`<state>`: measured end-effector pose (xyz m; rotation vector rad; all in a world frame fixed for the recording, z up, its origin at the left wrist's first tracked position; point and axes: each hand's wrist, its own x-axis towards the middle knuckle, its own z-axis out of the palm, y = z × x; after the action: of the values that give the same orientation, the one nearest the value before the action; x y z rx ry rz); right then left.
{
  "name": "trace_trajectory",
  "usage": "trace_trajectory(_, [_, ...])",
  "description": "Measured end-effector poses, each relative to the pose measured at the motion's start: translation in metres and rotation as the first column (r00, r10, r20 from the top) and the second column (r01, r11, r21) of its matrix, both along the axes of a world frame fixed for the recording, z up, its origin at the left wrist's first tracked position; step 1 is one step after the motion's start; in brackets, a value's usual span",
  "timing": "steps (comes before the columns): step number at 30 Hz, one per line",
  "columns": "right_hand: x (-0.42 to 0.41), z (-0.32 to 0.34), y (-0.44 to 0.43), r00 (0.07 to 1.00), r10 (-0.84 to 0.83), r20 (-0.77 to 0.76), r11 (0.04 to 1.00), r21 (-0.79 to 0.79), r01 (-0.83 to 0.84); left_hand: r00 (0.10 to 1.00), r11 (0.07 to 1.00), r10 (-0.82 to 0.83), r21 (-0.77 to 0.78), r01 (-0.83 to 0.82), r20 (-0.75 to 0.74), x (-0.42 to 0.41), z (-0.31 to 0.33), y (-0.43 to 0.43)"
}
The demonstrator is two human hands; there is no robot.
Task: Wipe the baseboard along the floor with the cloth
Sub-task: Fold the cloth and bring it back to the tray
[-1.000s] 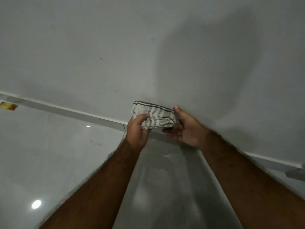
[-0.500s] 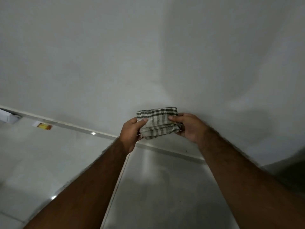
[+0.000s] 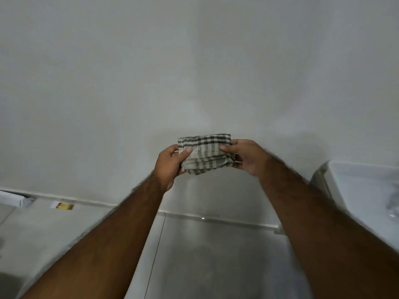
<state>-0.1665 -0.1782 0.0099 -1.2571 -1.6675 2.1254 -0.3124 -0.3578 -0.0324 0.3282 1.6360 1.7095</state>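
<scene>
A folded cream cloth with dark checked stripes [image 3: 206,153] is held in the air in front of the white wall, well above the floor. My left hand [image 3: 169,164] grips its left end, thumb on top. My right hand [image 3: 248,156] pinches its right end. The white baseboard [image 3: 218,220] runs along the foot of the wall below the cloth, from the far left to behind my right forearm. The cloth is not touching the baseboard.
Glossy light floor tiles [image 3: 205,262] lie below my arms. A small orange-and-white packet [image 3: 62,206] lies on the floor by the baseboard at left, next to a white box edge [image 3: 13,199]. A white tub-like fixture [image 3: 362,190] stands at the right.
The cloth was low against the baseboard in my left hand; both hands now hold it raised off the wall. The view has pulled back, showing more floor and the white fixture.
</scene>
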Motion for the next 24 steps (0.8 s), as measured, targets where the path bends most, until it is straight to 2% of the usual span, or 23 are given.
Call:
trace_trajectory(5, [0.050, 0.068, 0.015, 0.989, -0.142, 0.030, 0.986, 0.093, 0.138, 0.997, 0.999, -0.053, 0.008, 0.053, -0.055, 0.033, 0.073, 0.035])
trace_trajectory(10, [0.130, 0.093, 0.040, 0.957, -0.288, 0.037, 0.954, 0.093, 0.284, 0.962, 0.963, -0.269, -0.002, 0.270, -0.047, 0.084, 0.106, 0.087])
trace_trajectory(15, [0.217, 0.096, 0.074, 0.898, -0.438, 0.050, 0.898, 0.077, 0.434, 0.867, 0.868, -0.497, -0.021, 0.496, -0.035, 0.148, 0.117, 0.153])
trace_trajectory(19, [0.285, 0.080, 0.098, 0.844, -0.533, 0.064, 0.845, 0.076, 0.529, 0.797, 0.811, -0.584, -0.145, 0.567, -0.151, 0.204, 0.110, 0.214])
trace_trajectory(24, [0.344, 0.034, 0.126, 0.760, -0.600, 0.251, 0.797, 0.100, 0.596, 0.630, 0.760, -0.649, -0.371, 0.533, -0.427, 0.271, 0.088, 0.285])
